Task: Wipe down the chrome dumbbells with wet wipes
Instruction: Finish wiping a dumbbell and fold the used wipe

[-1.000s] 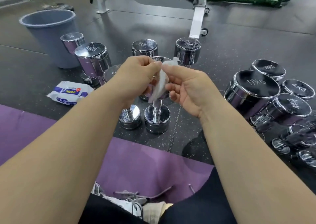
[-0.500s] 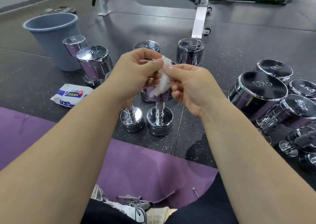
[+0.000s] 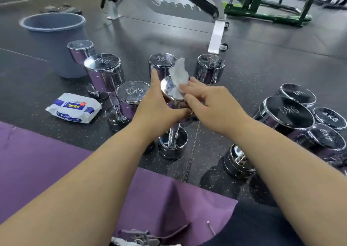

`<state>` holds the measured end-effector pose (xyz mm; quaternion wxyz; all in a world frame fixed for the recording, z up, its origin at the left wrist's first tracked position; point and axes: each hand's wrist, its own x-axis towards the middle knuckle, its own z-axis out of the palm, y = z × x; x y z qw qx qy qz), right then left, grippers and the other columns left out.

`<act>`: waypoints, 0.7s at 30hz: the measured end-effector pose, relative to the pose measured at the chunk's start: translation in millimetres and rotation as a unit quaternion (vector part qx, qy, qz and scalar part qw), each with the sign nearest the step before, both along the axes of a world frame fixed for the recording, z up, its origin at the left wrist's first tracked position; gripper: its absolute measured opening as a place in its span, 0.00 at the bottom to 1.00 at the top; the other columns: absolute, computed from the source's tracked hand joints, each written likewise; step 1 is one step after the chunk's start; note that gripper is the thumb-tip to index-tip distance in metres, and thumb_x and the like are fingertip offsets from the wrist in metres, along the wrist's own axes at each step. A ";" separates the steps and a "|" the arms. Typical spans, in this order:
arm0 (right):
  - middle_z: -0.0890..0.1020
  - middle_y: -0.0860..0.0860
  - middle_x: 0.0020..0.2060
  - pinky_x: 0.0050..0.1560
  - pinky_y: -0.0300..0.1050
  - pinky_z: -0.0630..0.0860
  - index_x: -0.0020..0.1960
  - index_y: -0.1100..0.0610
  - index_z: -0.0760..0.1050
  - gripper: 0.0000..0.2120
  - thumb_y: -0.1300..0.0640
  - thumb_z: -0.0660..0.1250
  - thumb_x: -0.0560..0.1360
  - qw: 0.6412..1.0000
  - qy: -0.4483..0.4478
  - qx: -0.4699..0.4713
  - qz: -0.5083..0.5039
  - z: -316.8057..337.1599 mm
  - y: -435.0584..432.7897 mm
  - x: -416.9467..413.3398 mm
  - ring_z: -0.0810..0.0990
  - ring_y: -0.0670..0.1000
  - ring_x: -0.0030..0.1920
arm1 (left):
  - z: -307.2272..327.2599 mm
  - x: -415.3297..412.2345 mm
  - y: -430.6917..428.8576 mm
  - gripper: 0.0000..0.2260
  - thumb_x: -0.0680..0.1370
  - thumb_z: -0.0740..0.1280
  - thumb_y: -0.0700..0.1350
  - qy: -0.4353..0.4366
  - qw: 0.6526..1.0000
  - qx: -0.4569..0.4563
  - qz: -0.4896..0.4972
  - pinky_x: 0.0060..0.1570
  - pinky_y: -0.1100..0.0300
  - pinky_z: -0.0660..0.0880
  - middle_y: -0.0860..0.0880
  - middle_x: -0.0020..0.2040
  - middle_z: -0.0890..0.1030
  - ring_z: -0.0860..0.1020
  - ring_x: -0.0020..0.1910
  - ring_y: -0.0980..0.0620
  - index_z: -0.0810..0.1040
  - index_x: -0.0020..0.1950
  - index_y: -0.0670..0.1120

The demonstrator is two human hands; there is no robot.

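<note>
A small chrome dumbbell (image 3: 173, 144) stands upright on the dark floor in front of me. My left hand (image 3: 159, 108) grips its top head from the left side. My right hand (image 3: 206, 103) holds a white wet wipe (image 3: 180, 76) against the top face of that head; part of the wipe sticks up beyond my fingers. Several more chrome dumbbells stand around it, among them a 6KG one (image 3: 133, 95) and an 8KG one (image 3: 104, 73) to the left.
A pack of wet wipes (image 3: 73, 107) lies on the floor at left. A grey bucket (image 3: 54, 39) stands behind it. Further dumbbells (image 3: 287, 114) are clustered at right. A purple mat (image 3: 56, 170) lies under me; a bench frame (image 3: 216, 31) stands behind.
Both hands were pinching the wipe in the air above the dumbbell. They have dropped: the left now grips the dumbbell head and the right presses the wipe on its top.
</note>
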<state>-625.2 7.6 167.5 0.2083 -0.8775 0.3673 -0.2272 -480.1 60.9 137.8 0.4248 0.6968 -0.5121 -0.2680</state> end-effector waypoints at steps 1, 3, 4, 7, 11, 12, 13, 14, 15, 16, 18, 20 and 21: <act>0.67 0.49 0.74 0.73 0.34 0.51 0.74 0.53 0.68 0.20 0.52 0.58 0.83 0.999 0.030 0.014 -0.015 3.1 -7.0 0.5 0.58 0.45 0.77 | -0.6 -0.8 -0.8 0.55 0.68 0.79 0.47 0.012 1.000 0.000 0.016 0.37 0.82 0.67 0.69 0.47 0.69 0.73 0.39 0.78 0.41 0.80 0.52; 0.56 0.49 0.79 0.76 0.44 0.46 0.79 0.54 0.57 0.26 0.45 0.51 0.84 0.992 0.122 0.030 -0.031 9.0 -15.9 16.5 0.50 0.49 0.79 | -3.0 -5.1 -4.5 0.55 0.67 0.79 0.47 0.024 0.999 -0.019 0.033 0.45 0.78 0.69 0.65 0.57 0.73 0.75 0.48 0.72 0.41 0.81 0.51; 0.53 0.50 0.79 0.77 0.49 0.42 0.80 0.54 0.54 0.27 0.44 0.48 0.84 0.987 0.156 0.028 -0.018 11.3 -15.2 26.6 0.46 0.50 0.79 | -5.3 -5.2 -7.0 0.56 0.65 0.79 0.49 0.027 0.999 -0.028 0.036 0.55 0.71 0.71 0.60 0.67 0.71 0.76 0.58 0.63 0.42 0.81 0.51; 0.51 0.49 0.80 0.76 0.54 0.35 0.80 0.53 0.53 0.26 0.45 0.44 0.84 0.984 0.171 -0.008 0.053 9.3 -1.7 32.4 0.42 0.48 0.79 | -9.3 -4.2 -11.2 0.47 0.70 0.75 0.45 0.025 0.999 -0.039 0.020 0.62 0.60 0.72 0.55 0.72 0.70 0.74 0.65 0.57 0.48 0.81 0.50; 0.51 0.46 0.79 0.77 0.51 0.35 0.80 0.52 0.52 0.26 0.45 0.42 0.84 0.979 0.194 0.001 0.068 15.3 -3.6 6.3 0.43 0.43 0.78 | -7.5 -1.7 -8.7 0.54 0.65 0.79 0.49 0.036 0.998 -0.034 0.039 0.62 0.63 0.72 0.55 0.69 0.74 0.75 0.63 0.60 0.46 0.81 0.52; 0.51 0.46 0.79 0.77 0.52 0.35 0.80 0.52 0.51 0.25 0.46 0.42 0.84 0.977 0.208 0.014 0.048 18.8 -10.0 12.6 0.43 0.44 0.79 | -6.5 -1.8 -6.9 0.56 0.64 0.80 0.49 0.046 0.998 -0.028 0.044 0.58 0.67 0.71 0.58 0.68 0.74 0.74 0.62 0.64 0.45 0.81 0.52; 0.50 0.47 0.80 0.77 0.55 0.35 0.80 0.52 0.52 0.25 0.47 0.42 0.85 0.976 0.217 0.020 0.030 20.5 -15.7 21.3 0.43 0.46 0.79 | -5.6 -3.6 -5.1 0.56 0.65 0.81 0.48 0.062 0.997 -0.025 0.040 0.51 0.73 0.71 0.61 0.64 0.74 0.74 0.56 0.71 0.44 0.81 0.52; 0.50 0.48 0.80 0.77 0.58 0.36 0.80 0.52 0.52 0.25 0.47 0.41 0.85 0.975 0.220 0.015 0.022 21.6 -17.4 32.6 0.43 0.48 0.79 | -5.8 -3.2 -4.7 0.56 0.66 0.80 0.47 0.072 0.996 -0.028 0.037 0.43 0.78 0.70 0.64 0.60 0.74 0.73 0.49 0.77 0.44 0.81 0.51; 0.49 0.49 0.80 0.76 0.60 0.36 0.80 0.52 0.53 0.25 0.47 0.41 0.85 0.975 0.221 0.005 0.029 21.8 -15.2 41.5 0.43 0.50 0.79 | -6.4 -3.3 -5.3 0.55 0.66 0.80 0.45 0.065 0.997 -0.034 0.033 0.39 0.80 0.68 0.66 0.60 0.73 0.73 0.47 0.78 0.44 0.81 0.51; 0.50 0.49 0.80 0.76 0.61 0.36 0.80 0.51 0.54 0.25 0.46 0.41 0.85 0.974 0.221 -0.004 0.046 19.9 -12.0 45.1 0.44 0.50 0.79 | -7.7 -2.2 -6.1 0.54 0.67 0.79 0.46 0.052 0.998 -0.037 0.026 0.39 0.81 0.67 0.65 0.64 0.72 0.73 0.49 0.76 0.44 0.81 0.50; 0.59 0.47 0.78 0.78 0.56 0.42 0.78 0.48 0.61 0.23 0.46 0.46 0.84 0.980 0.183 0.029 0.078 18.6 -6.9 36.2 0.53 0.46 0.78 | -9.6 -1.0 -11.4 0.48 0.68 0.75 0.47 0.025 0.999 -0.042 0.003 0.42 0.80 0.68 0.60 0.69 0.72 0.74 0.52 0.73 0.50 0.80 0.48; 0.79 0.45 0.64 0.69 0.44 0.68 0.66 0.48 0.77 0.15 0.50 0.60 0.81 0.992 0.061 0.084 0.065 18.9 1.7 19.6 0.75 0.40 0.64 | -14.6 0.5 -13.7 0.50 0.65 0.77 0.46 0.067 0.997 -0.039 0.004 0.44 0.66 0.79 0.51 0.61 0.81 0.81 0.47 0.63 0.50 0.79 0.50; 0.85 0.44 0.52 0.56 0.38 0.76 0.58 0.49 0.82 0.10 0.56 0.66 0.79 0.995 -0.036 0.093 0.025 20.4 2.7 11.9 0.81 0.39 0.52 | -14.1 -1.3 -13.6 0.55 0.63 0.79 0.46 0.078 0.996 -0.041 0.009 0.48 0.58 0.81 0.52 0.58 0.81 0.82 0.49 0.58 0.46 0.80 0.54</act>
